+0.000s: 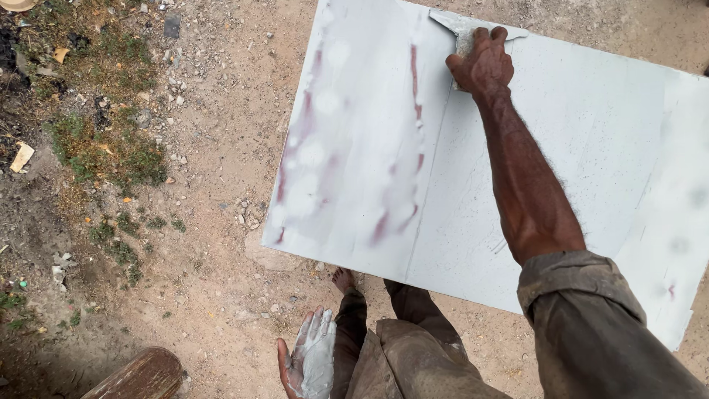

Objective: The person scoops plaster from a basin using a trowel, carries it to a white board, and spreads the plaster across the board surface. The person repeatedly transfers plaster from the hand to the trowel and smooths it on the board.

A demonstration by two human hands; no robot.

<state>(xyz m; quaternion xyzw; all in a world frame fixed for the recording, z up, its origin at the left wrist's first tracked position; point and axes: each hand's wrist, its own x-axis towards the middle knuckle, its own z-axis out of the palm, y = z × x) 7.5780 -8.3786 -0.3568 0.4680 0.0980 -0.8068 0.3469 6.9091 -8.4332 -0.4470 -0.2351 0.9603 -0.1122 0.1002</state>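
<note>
Both hands busy: my right hand (pixel 481 65) clamps the scraper (pixel 473 28) at the panel's (pixel 561 148) twelve o'clock edge, my left hand (pixel 309 362) lies open, putty-coated, so spreading needs a steady downward pull.

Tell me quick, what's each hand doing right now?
Left hand: open, palm up, coated in grey paste.
Right hand: closed on a scraper, pressing it to the grey panel.

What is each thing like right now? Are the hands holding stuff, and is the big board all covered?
Right hand: closed on the flat metal scraper blade, pressing it to the board.
Left hand: open, palm up, smeared with grey putty.
Large flat grey panel: lying flat, mostly coated, reddish streaks showing on its left part.
Bare foot: on the dirt, beside the panel's edge.
</note>
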